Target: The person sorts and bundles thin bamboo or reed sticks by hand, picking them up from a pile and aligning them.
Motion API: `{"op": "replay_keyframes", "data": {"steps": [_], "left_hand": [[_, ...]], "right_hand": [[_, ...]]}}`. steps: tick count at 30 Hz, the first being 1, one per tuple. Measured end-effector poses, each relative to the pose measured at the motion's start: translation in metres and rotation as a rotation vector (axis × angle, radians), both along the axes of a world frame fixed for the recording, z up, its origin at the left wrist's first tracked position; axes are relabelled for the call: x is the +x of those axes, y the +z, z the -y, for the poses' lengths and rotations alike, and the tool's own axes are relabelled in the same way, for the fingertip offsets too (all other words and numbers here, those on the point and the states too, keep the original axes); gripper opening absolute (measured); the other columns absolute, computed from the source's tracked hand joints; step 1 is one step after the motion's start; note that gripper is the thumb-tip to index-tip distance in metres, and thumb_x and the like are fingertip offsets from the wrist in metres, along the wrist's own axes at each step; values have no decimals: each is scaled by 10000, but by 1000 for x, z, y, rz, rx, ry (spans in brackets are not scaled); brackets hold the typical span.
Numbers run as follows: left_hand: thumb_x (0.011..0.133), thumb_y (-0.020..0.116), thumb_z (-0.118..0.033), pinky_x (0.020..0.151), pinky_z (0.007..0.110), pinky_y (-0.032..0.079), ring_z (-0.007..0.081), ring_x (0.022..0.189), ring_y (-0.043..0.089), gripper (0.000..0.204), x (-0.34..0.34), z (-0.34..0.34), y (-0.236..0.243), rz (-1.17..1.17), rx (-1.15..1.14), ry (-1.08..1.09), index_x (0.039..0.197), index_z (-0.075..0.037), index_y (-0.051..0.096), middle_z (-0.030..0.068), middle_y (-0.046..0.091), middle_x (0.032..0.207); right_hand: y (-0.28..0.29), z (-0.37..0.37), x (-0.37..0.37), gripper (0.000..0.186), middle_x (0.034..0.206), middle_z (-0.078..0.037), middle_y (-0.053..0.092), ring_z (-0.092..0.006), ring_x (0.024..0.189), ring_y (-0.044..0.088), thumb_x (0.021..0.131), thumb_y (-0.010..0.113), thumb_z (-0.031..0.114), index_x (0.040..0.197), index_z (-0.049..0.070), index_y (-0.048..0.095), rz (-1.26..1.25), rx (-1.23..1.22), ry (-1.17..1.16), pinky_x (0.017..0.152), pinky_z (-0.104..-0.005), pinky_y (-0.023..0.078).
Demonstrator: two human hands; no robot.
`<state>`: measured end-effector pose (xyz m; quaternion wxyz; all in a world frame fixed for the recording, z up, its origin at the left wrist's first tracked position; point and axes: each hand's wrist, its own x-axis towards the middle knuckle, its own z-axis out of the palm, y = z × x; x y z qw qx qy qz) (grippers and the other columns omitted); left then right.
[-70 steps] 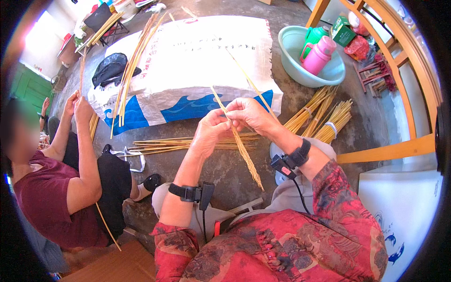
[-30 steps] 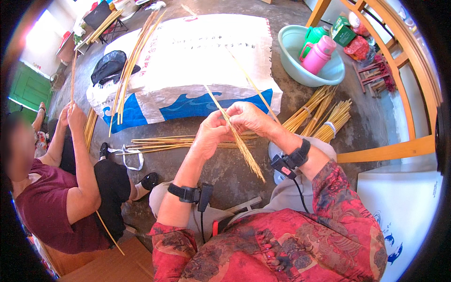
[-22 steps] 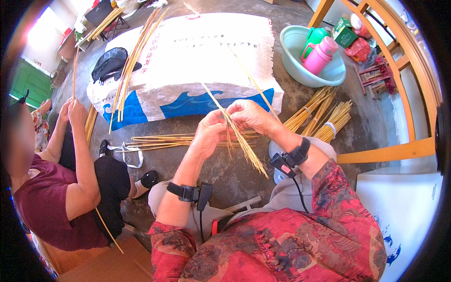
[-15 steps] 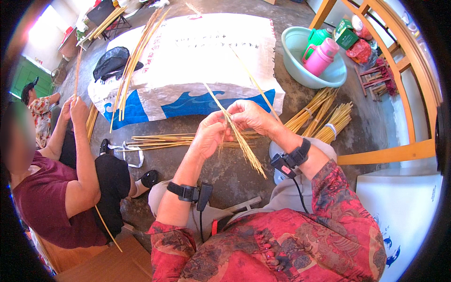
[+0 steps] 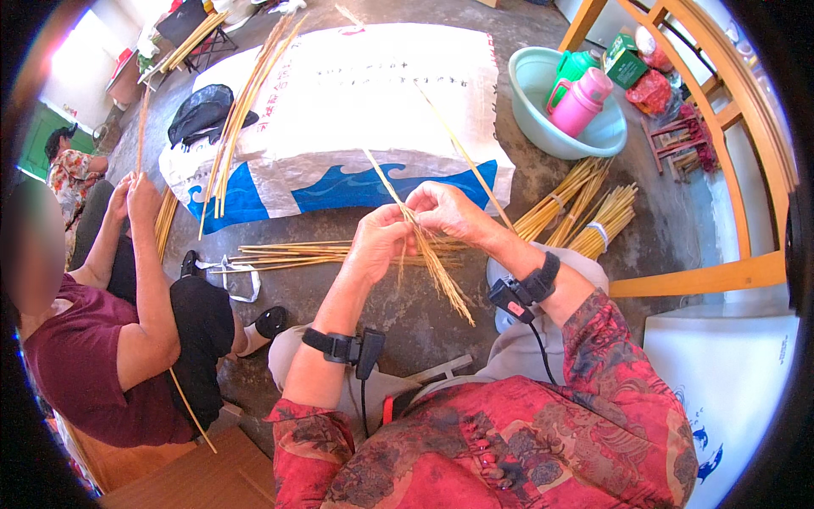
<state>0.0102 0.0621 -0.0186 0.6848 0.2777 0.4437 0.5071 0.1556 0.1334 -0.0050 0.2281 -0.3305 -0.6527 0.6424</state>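
Observation:
My left hand and my right hand meet over the floor, in front of a white cloth-covered surface. Both pinch one small bunch of straw stalks where the fingers come together. Its frayed seed-head end hangs down toward my lap, and a stiff stem points up and away. What the fingertips do behind the straw is partly hidden. A long single stalk slants across the white covering and passes behind my right forearm; its lower end is hidden.
Straw stalks lie on the floor ahead, tied bundles to the right. A blue basin holds pink and green flasks. A wooden chair frame stands at right. On my left a co-worker holds a stalk; another person sits behind.
The seed-head end of my bunch has swung slightly down and left. My fingers have shifted only a little. At far left, the person behind has raised the head and leaned right.

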Motion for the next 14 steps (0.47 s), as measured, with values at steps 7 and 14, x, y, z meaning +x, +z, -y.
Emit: {"op": "replay_keyframes", "data": {"steps": [7, 14], "left_hand": [[781, 512, -26, 524, 223, 457, 117, 602, 538, 172, -1, -1, 2, -51, -24, -12, 952, -9, 518, 50, 574, 769], [752, 540, -33, 606, 237, 479, 143, 708, 585, 228, 2, -2, -7, -210, 57, 3, 977, -17, 513, 67, 589, 823]], "right_hand": [[-5, -2, 1, 205, 729, -49, 556, -99, 632, 521, 671, 605, 83, 850, 1, 547, -38, -122, -6, 551, -221, 434], [-5, -1, 2, 238, 738, -60, 563, -105, 641, 535, 680, 611, 87, 886, -8, 539, -20, -151, 22, 550, -225, 437]]}}
